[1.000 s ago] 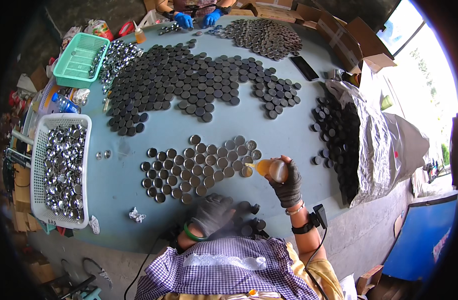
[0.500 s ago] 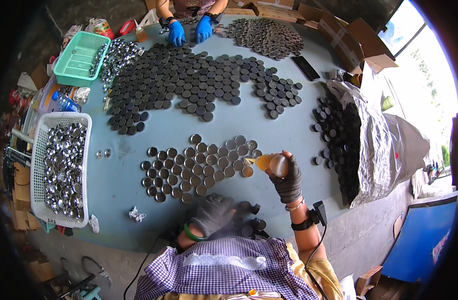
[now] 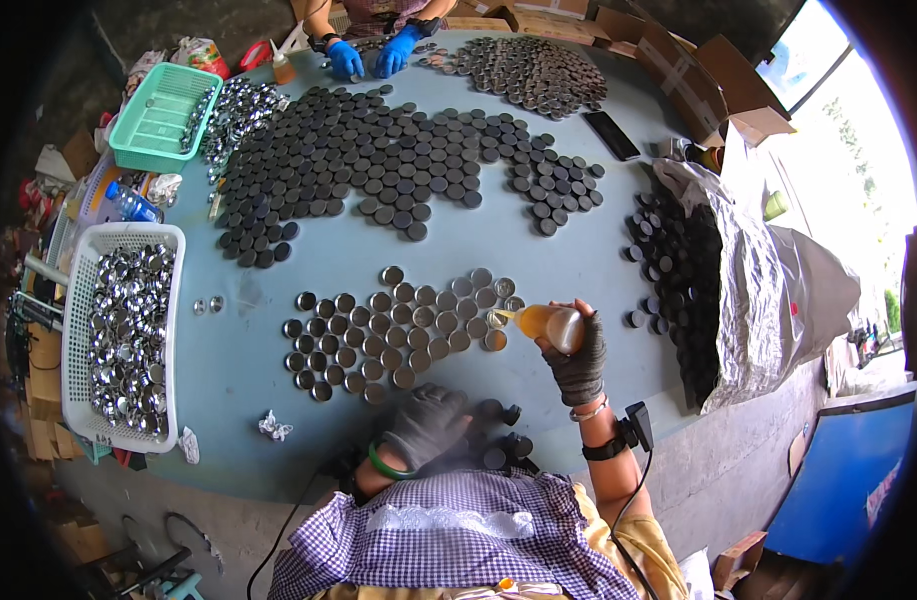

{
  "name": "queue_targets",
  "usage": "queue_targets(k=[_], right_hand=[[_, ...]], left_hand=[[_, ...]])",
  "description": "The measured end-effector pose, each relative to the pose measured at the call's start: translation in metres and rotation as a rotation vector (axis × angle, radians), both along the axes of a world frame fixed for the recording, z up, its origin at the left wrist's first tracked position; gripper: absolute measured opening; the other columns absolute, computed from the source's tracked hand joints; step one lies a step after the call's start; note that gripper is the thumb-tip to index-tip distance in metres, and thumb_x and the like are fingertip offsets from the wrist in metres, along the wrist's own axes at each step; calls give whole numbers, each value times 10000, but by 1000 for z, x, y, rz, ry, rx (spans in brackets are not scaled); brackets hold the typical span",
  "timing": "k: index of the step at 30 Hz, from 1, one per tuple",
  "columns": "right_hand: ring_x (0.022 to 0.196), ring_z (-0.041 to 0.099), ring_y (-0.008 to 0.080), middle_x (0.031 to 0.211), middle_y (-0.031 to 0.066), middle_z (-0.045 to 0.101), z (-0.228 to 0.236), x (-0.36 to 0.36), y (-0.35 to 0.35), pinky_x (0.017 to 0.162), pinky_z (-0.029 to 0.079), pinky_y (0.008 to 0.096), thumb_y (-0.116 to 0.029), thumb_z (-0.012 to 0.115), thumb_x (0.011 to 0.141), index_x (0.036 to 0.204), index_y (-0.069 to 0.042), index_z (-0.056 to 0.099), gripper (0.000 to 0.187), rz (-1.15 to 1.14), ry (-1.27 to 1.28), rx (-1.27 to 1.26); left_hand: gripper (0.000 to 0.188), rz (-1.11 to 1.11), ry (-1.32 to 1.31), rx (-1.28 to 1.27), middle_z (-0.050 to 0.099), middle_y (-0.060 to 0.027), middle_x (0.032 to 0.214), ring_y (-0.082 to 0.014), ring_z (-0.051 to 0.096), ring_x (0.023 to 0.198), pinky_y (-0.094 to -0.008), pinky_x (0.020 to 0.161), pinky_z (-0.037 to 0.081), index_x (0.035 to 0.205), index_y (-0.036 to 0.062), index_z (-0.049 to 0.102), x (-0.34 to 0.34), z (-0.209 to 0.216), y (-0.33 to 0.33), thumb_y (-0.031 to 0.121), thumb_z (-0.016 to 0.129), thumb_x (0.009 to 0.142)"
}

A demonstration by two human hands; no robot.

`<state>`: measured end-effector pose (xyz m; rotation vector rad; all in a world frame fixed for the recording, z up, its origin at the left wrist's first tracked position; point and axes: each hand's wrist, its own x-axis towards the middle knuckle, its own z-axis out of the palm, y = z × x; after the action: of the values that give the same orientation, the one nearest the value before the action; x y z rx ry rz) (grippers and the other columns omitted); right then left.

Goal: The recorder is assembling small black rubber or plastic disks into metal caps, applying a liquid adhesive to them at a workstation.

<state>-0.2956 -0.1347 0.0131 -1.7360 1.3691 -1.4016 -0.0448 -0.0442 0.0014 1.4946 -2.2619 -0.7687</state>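
My right hand (image 3: 576, 355), in a fingerless grey glove, is closed round a clear squeeze bottle (image 3: 551, 326) of amber liquid. The bottle lies tilted nearly flat, its thin nozzle pointing left over the right edge of a group of shallow round metal caps (image 3: 419, 340). These caps sit open side up. One cap (image 3: 496, 340) below the nozzle looks amber inside. Near the table's front edge my left hand (image 3: 426, 428), in a grey glove, rests palm down with fingers extended, holding nothing visible. Several dark caps (image 3: 494, 412) lie just right of it.
Dark round discs (image 3: 359, 160) cover the far middle of the table (image 3: 309, 250). A white basket (image 3: 72, 350) of shiny caps and a green basket (image 3: 129, 150) stand left. More dark pieces (image 3: 669, 270) spill from a silver bag (image 3: 769, 310) at right. Opposite, blue-gloved hands (image 3: 394, 52) work.
My right hand has shifted the bottle slightly right and levelled it a little. My left hand stays put. Across the table, the other person's blue-gloved hands have moved a little left.
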Motion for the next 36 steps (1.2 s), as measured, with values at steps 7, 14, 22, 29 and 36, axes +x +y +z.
queue_targets(k=[7,14,22,29,36], right_hand=[[1061,634,257,1146,142,643,1,10,-11,920,519,373,-2,834,662,1300,-63,440,753,-1,-40,-55],[1067,631,252,1149,141,636,1,16,-23,921,522,365,-25,843,683,1293,-52,449,727,-9,14,-58],[1060,632,251,1144,138,633,0,19,-27,919,522,364,-41,838,703,1291,-40,452,704,13,37,-60],[1043,634,258,1139,135,632,-1,16,-24,904,525,367,-48,840,701,1291,-42,453,705,-1,74,-56],[1030,636,267,1128,134,635,4,12,-21,898,526,372,-52,839,700,1271,-38,461,685,-5,67,-34]], left_hand=[[353,5,-7,13,653,-139,1041,-334,594,999,-442,905,476,1076,60,662,1,2,0,304,692,823],[357,3,-11,15,658,-137,1041,-331,599,996,-444,909,473,1079,63,663,1,2,-1,305,695,818],[356,4,-16,2,662,-133,1048,-329,599,996,-445,910,472,1076,68,667,1,-2,0,303,698,809],[350,10,-15,-35,663,-128,1027,-330,597,980,-446,893,478,1059,67,667,1,-8,1,305,699,804],[348,14,-23,-28,663,-126,1018,-330,597,975,-448,892,478,1057,67,667,1,-7,1,303,701,804]])
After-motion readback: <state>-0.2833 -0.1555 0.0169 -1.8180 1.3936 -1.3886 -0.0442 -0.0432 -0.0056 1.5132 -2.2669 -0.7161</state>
